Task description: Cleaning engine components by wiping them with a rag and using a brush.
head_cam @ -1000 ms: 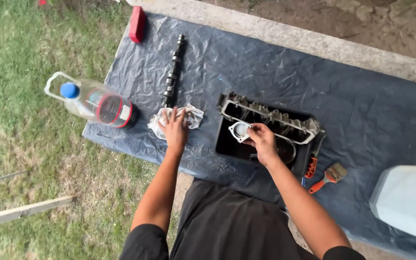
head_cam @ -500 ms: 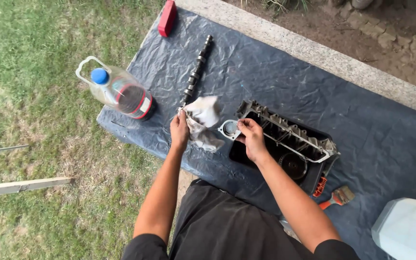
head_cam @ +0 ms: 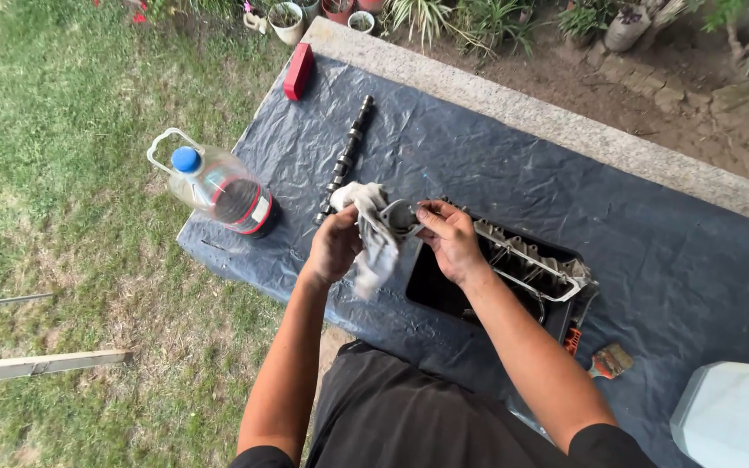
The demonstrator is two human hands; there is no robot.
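The left hand (head_cam: 333, 247) is closed around a crumpled grey-white rag (head_cam: 373, 232), bunching it against a small round metal part (head_cam: 399, 217). The right hand (head_cam: 449, 238) pinches that part from the other side, fingertips pressed on its rim. Both are lifted clear of the counter (head_cam: 513, 165), in the air just above the near-left corner of the black tray (head_cam: 444, 290).

The part looks short and roughly ring-shaped, so it has little of a long axis; its open face seems turned toward the left hand and the rag, its axis running roughly sideways between the two hands. More than that cannot be told — the rag hides much of it.

The likely trouble is a slip. The grip is by fingertips only, and if the part is oily, rubbing with the rag could twist it out of the pinch; it would drop into the tray, onto the ribbed engine casting (head_cam: 535, 260) standing in it, or past the counter's edge into the grass (head_cam: 62, 260). A loose fold of rag could also snag on the casting.

Farther out, a camshaft (head_cam: 346, 160) lies on the dark plastic sheet (head_cam: 652, 260), pointing away toward a red block (head_cam: 297, 71). A clear plastic bottle (head_cam: 217, 184) with a blue cap lies on its side at the counter's left corner — it could roll off if nudged. A small brush (head_cam: 610, 360) and a white jug (head_cam: 734, 416) sit to the right.
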